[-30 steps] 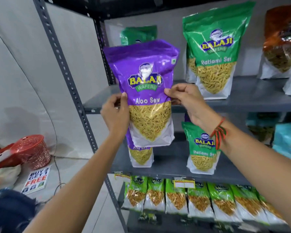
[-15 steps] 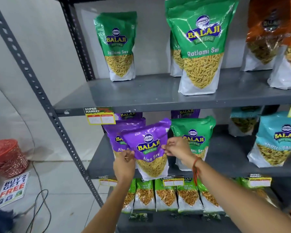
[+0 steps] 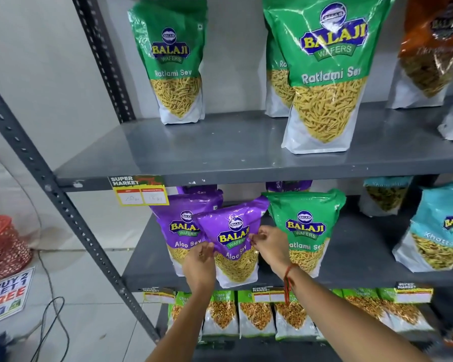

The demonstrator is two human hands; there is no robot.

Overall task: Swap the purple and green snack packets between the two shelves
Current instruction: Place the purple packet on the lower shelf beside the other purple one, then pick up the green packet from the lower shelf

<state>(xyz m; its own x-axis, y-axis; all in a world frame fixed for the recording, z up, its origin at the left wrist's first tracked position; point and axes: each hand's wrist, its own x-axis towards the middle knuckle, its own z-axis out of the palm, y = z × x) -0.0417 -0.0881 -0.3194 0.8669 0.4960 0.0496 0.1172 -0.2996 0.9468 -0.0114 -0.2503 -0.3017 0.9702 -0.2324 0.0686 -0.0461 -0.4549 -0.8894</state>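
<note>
Mostly done: both hands, left hand (image 3: pixel 199 262) and right hand (image 3: pixel 268 244), grip a purple packet (image 3: pixel 233 244) on the middle shelf (image 3: pixel 351 273); one green packet (image 3: pixel 306 231) remains beside it, frame centre.

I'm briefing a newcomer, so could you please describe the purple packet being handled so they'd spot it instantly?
Find the middle shelf. At its front edge stands the purple Aloo Sev packet, between both hands. It alone tilts, overlapping an upright purple packet.

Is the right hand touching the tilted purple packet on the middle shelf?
Touching. The head view shows the right hand with its fingertips pinching the right edge of the purple packet, no gap visible between them.
</note>
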